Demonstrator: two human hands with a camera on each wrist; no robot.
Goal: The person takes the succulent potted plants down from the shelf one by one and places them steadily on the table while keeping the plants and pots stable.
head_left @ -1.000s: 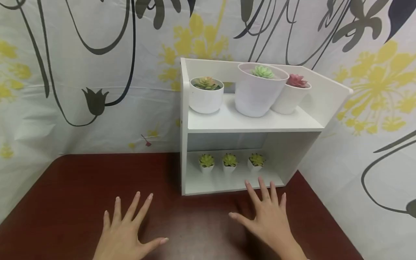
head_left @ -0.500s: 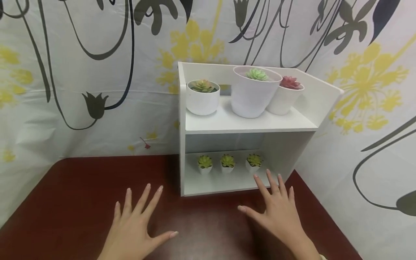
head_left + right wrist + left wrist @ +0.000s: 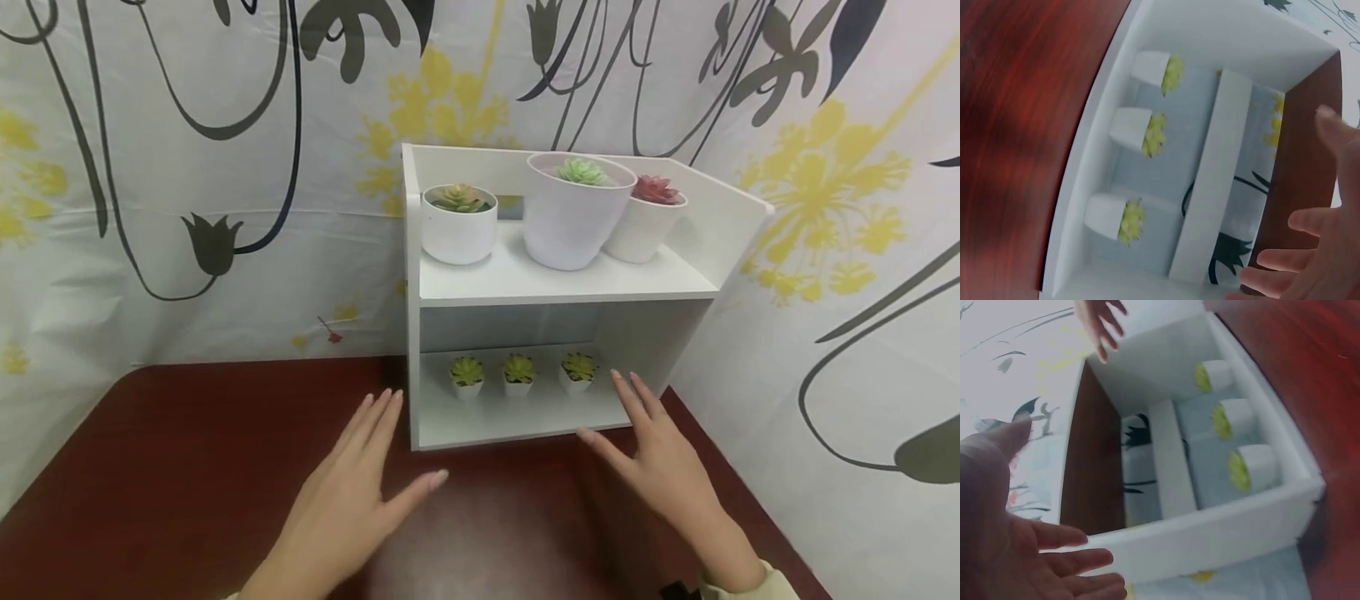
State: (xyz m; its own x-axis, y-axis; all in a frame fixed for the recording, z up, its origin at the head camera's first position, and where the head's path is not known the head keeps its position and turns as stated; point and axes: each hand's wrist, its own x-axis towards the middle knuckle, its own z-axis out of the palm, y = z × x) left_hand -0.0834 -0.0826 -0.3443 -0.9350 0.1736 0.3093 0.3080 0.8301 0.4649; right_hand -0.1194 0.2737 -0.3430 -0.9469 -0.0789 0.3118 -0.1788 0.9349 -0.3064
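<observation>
A white two-tier shelf (image 3: 562,287) stands on the dark red table. In the head view my left hand (image 3: 341,492) hovers left of its front corner, fingers straight and thumb spread, holding nothing. Over on the other side, my right hand (image 3: 667,467) is held before the shelf's right front, its fingers straight and likewise holding nothing. Three small potted succulents (image 3: 517,375) line the lower tier. On the upper tier are a short white pot (image 3: 459,233), a taller white pot (image 3: 566,221) and a white pot with a red succulent (image 3: 645,221).
The shelf's back is close to a patterned cloth wall (image 3: 247,150). Another stretch of cloth runs along the right side. The table (image 3: 225,467) extends to the left of the shelf and in front of it.
Both hands have moved forward and to the right, closer to the shelf's sides. The left hand's fingers have drawn together. Pots and shelf keep their places while the view shifts slightly.
</observation>
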